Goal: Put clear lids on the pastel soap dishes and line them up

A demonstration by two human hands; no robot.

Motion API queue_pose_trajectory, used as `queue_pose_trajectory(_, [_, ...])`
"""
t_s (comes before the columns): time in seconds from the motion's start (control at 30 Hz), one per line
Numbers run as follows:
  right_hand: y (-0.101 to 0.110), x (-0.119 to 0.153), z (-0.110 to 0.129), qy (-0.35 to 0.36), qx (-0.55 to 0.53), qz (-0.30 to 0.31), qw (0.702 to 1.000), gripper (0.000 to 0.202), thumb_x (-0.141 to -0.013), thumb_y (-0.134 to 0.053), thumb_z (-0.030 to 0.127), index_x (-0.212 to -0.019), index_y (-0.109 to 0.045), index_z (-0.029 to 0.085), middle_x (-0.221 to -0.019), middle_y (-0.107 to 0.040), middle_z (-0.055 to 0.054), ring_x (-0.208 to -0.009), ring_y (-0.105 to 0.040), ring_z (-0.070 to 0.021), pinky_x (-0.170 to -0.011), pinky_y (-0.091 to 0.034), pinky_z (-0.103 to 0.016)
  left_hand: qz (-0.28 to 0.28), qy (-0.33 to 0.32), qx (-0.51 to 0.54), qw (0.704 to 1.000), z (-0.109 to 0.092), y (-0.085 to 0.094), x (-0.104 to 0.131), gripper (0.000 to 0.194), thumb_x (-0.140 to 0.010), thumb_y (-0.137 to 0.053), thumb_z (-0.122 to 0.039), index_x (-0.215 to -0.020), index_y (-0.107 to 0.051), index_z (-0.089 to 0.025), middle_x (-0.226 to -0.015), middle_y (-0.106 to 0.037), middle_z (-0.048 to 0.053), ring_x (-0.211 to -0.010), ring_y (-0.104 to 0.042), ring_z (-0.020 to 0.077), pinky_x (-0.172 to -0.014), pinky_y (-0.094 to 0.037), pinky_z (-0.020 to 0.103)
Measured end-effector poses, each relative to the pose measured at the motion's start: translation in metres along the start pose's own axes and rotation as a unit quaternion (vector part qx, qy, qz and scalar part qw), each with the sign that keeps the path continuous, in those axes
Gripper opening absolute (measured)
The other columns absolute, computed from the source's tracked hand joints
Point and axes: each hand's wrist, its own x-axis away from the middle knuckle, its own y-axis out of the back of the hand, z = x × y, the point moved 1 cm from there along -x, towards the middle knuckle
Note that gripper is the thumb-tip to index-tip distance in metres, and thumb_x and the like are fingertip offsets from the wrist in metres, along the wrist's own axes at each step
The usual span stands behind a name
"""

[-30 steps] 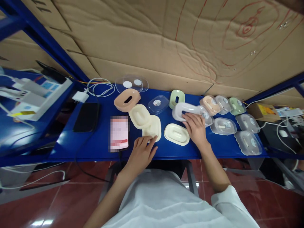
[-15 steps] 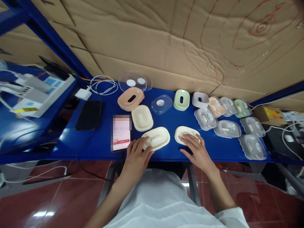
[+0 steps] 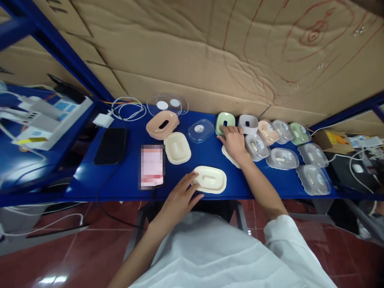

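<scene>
My left hand point(image 3: 181, 196) lies with fingers spread at the left end of a shallow cream plastic tray point(image 3: 214, 181), fingertips touching its rim. My right hand point(image 3: 234, 141) reaches forward, fingers stretched over the near side of a green plastic box with an oval slot point(image 3: 225, 118). It does not appear closed round the box. Under that hand and wrist, a second cream piece point(image 3: 229, 156) is mostly hidden. A deeper cream dish point(image 3: 177, 149) stands behind my left hand, against a peach slotted box point(image 3: 163, 125).
A clear lid point(image 3: 201, 131) lies mid-table, with more clear lids point(image 3: 168, 105) behind. A grey box point(image 3: 248, 124) and several lidded boxes point(image 3: 282, 159) fill the right. At left are a lit phone point(image 3: 152, 166), a black device point(image 3: 110, 146), a white charger point(image 3: 103, 120) and cables.
My right hand has moved forward from the right cream piece to the green box. That piece now lies farther back. The tray by my left hand has shifted right and turned.
</scene>
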Motion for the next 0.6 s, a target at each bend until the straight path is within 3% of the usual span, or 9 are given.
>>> queue_pose_trajectory(0.07, [0.004,0.001,0.003,0.002,-0.022,-0.009,1.000,0.035,-0.110,-0.058,0.031,-0.134,-0.075,0.012,-0.124,-0.078,-0.021,-0.122,-0.068,-0.0391,-0.111,-0.045,-0.057,-0.017,0.011,-0.002,1.000,0.002,-0.001,0.003,0.016,-0.105,-0.066,-0.033,-0.113,-0.066,-0.019,-0.150,-0.063,0.017,-0.143,-0.064,0.0330,-0.115,-0.060,0.050])
queue_pose_trajectory(0.13, [0.012,0.025,0.004,0.013,-0.053,-0.038,0.998,0.034,-0.112,-0.055,0.032,-0.134,-0.075,0.016,-0.128,-0.078,-0.017,-0.123,-0.069,-0.0356,-0.112,-0.045,-0.054,-0.033,0.021,-0.001,0.999,0.003,0.000,0.007,0.016,-0.106,-0.064,-0.031,-0.118,-0.066,-0.020,-0.148,-0.064,0.017,-0.139,-0.066,0.0311,-0.112,-0.062,0.047])
queue_pose_trajectory(0.27, [0.028,0.113,0.005,0.096,-0.154,-0.050,0.982,0.033,-0.112,-0.055,0.033,-0.141,-0.071,0.025,-0.139,-0.075,-0.010,-0.133,-0.067,-0.0285,-0.114,-0.050,-0.049,-0.052,0.039,-0.014,0.998,0.004,0.003,0.008,0.045,-0.105,-0.066,-0.030,-0.148,-0.056,-0.022,-0.157,-0.056,0.021,-0.144,-0.062,0.0324,-0.111,-0.062,0.048])
queue_pose_trajectory(0.4, [0.033,0.182,0.011,0.175,-0.251,0.017,0.952,0.040,-0.111,-0.056,0.021,-0.150,-0.064,0.027,-0.142,-0.074,-0.008,-0.141,-0.064,-0.0251,-0.118,-0.054,-0.048,-0.074,0.013,-0.053,0.996,0.004,0.008,0.003,0.059,-0.100,-0.074,-0.028,-0.155,-0.053,-0.023,-0.167,-0.046,0.023,-0.155,-0.050,0.0378,-0.117,-0.056,0.054])
queue_pose_trajectory(0.5, [0.028,0.198,0.017,0.176,-0.266,0.036,0.947,0.044,-0.111,-0.054,0.018,-0.154,-0.059,0.026,-0.147,-0.070,-0.010,-0.148,-0.058,-0.0244,-0.123,-0.053,-0.049,-0.043,-0.025,-0.056,0.997,0.005,0.009,-0.003,0.048,-0.101,-0.073,-0.025,-0.148,-0.061,-0.025,-0.161,-0.057,0.018,-0.153,-0.052,0.0364,-0.119,-0.053,0.055])
queue_pose_trajectory(0.6, [0.019,0.199,0.025,0.190,-0.241,0.023,0.951,0.046,-0.109,-0.063,0.030,-0.154,-0.060,0.024,-0.149,-0.068,-0.012,-0.152,-0.054,-0.0274,-0.126,-0.050,-0.053,-0.031,-0.039,-0.036,0.998,0.005,0.010,-0.007,0.034,-0.103,-0.068,-0.020,-0.136,-0.069,-0.027,-0.143,-0.072,0.010,-0.144,-0.062,0.0309,-0.121,-0.051,0.054])
